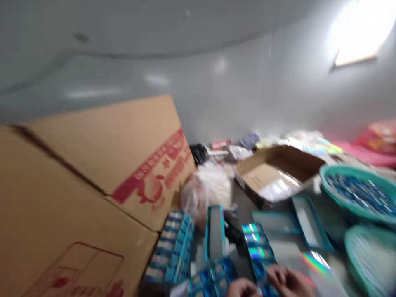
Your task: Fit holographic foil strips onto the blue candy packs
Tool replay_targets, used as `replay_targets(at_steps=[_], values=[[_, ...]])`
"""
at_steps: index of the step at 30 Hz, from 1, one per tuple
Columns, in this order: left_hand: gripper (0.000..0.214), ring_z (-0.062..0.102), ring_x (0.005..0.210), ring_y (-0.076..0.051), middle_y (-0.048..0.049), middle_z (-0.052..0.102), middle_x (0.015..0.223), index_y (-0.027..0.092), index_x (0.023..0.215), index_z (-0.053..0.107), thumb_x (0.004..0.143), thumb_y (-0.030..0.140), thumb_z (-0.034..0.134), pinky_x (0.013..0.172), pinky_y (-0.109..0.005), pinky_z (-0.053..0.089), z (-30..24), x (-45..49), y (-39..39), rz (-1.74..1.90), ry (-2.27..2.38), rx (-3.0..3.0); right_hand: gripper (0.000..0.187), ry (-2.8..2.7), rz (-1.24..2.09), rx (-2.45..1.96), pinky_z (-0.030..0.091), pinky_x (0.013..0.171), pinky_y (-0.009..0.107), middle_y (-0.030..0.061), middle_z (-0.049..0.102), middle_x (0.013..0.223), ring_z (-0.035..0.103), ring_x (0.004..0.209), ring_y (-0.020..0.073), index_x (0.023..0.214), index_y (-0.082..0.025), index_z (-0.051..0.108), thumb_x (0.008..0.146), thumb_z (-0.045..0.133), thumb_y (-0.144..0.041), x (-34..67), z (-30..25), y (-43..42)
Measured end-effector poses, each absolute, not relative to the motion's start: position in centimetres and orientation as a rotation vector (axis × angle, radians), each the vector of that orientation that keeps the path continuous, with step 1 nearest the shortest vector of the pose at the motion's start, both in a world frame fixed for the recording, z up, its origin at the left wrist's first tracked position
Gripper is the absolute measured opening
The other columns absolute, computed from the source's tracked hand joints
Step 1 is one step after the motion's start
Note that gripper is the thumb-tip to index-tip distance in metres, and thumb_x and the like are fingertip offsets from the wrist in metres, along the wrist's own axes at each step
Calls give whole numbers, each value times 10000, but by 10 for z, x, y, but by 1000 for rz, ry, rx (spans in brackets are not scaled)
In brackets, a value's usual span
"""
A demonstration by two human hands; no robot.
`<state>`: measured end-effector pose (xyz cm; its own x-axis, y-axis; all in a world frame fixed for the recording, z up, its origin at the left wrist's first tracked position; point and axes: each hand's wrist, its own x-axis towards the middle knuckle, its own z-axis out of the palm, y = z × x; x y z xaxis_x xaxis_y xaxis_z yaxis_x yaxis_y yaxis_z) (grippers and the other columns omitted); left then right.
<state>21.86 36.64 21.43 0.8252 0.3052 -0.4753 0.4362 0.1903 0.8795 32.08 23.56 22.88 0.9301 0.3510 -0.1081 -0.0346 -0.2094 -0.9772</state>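
Note:
The picture is smeared by motion. Both hands show only at the bottom edge. My left hand (243,288) is a blurred knuckle beside small blue packets (213,278). My right hand (289,280) lies close by, its fingers bent over shiny blue holographic boxes (256,243). What either hand holds is too blurred to make out. An upright teal open box (215,233) stands just behind the hands.
Large brown cartons with red print (93,173) fill the left. A row of blue boxes (170,247) leans against them. An open cardboard box (275,173), a clear plastic bag (207,189) and two teal baskets (355,194) (371,255) sit behind and right.

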Motion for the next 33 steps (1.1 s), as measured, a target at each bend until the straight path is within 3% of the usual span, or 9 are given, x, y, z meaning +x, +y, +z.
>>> replay_targets(at_steps=[1, 3, 8, 12, 14, 20, 23, 28, 33], values=[[456, 617, 736, -180, -48, 666, 841, 143, 973, 664, 795, 561, 701, 720, -361, 529, 211, 207, 354, -163, 680, 1396, 587, -199, 425, -1742, 511, 592, 305, 9, 570, 617, 557, 611, 176, 562, -224, 455, 705, 723, -727, 316, 228, 230], [499, 598, 704, -186, -41, 670, 809, 151, 1017, 673, 743, 567, 702, 726, -354, 495, 210, 193, 343, -153, 758, 1421, 598, -175, 516, -1526, 453, 586, 295, 6, 531, 590, 505, 595, 167, 540, -229, 390, 625, 810, -646, 315, 229, 227], [504, 628, 847, -229, -66, 671, 888, 165, 995, 670, 734, 596, 684, 825, -362, 488, 204, 193, 358, -178, 787, 1342, 558, -39, 532, -1470, 424, 631, 265, 4, 557, 672, 504, 653, 142, 590, -215, 375, 665, 826, -534, 339, 240, 233], [715, 631, 1015, -243, -103, 652, 1139, 188, 1268, 553, 709, 587, 750, 908, -368, 496, 218, 206, 363, -12, 748, 1276, 533, -83, 594, -1418, 457, 668, 284, 6, 581, 699, 553, 672, 148, 620, -211, 387, 692, 838, -486, 343, 255, 230], [768, 637, 1017, -245, -122, 649, 1188, 187, 1317, 526, 713, 606, 750, 887, -359, 501, 228, 216, 361, -10, 711, 1213, 529, -80, 637, -1357, 462, 671, 283, 8, 596, 705, 558, 665, 142, 617, -206, 394, 685, 860, -448, 340, 259, 230], [596, 640, 982, -228, -110, 692, 1062, 153, 1126, 656, 696, 534, 817, 807, -280, 488, 239, 234, 352, -68, 640, 998, 578, 46, 771, -1118, 428, 587, 231, -23, 590, 694, 523, 610, 103, 612, -195, 367, 631, 914, -380, 325, 264, 235], [475, 644, 908, -209, -95, 678, 997, 157, 1030, 652, 774, 543, 755, 733, -270, 487, 234, 226, 350, -172, 560, 855, 578, 77, 814, -1026, 406, 555, 204, -30, 593, 711, 502, 594, 84, 614, -186, 372, 613, 931, -333, 317, 268, 234], [338, 627, 826, -162, -42, 649, 860, 172, 799, 597, 770, 441, 801, 743, -267, 524, 226, 208, 350, -170, 522, 695, 493, 12, 913, -899, 440, 584, 224, -38, 587, 733, 524, 607, 98, 691, -195, 436, 644, 919, -287, 303, 275, 227], [382, 653, 822, -172, -46, 678, 892, 172, 810, 613, 661, 386, 892, 756, -298, 567, 228, 199, 340, -82, 605, 522, 451, -94, 798, -1015, 433, 629, 235, -21, 592, 740, 524, 646, 108, 704, -195, 470, 652, 908, -288, 292, 270, 217]])
